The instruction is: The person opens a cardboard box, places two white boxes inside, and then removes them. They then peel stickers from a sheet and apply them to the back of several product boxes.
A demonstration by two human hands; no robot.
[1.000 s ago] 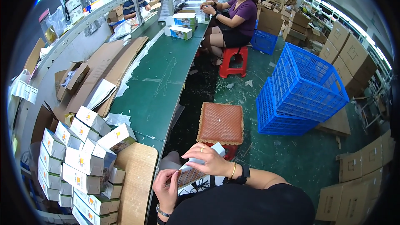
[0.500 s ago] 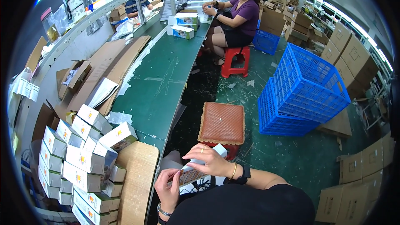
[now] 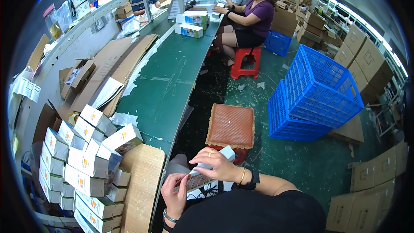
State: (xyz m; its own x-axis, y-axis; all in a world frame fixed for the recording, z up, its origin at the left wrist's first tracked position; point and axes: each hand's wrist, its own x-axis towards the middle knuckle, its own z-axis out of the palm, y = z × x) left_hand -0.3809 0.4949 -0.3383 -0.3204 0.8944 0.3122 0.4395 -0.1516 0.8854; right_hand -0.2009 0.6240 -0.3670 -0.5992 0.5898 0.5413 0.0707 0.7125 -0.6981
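Observation:
Low in the middle, above my lap, a small carton [image 3: 199,180] with a printed side and a pale end is held between my two hands. My right hand [image 3: 217,166] lies over its top, thumb on one side and fingers bent across. At the carton's near left end, my left hand [image 3: 176,194] pinches the edge with thumb and fingertips. Part of the carton is hidden behind the fingers. To the left of my hands, many white printed cartons [image 3: 88,164] are stacked next to a wooden board [image 3: 144,181].
A green bench [image 3: 159,90] runs away from me, with flat cardboard [image 3: 116,60] along its left. Ahead is a cushioned stool [image 3: 230,125]; blue crates [image 3: 315,95] stand to its right. A co-worker [image 3: 256,17] sits at the bench's far end on a red stool [image 3: 246,62].
The view has shifted slightly. My hands keep nearly the same grip on the carton. The co-worker's head has turned toward the bench, and the hands have moved over it.

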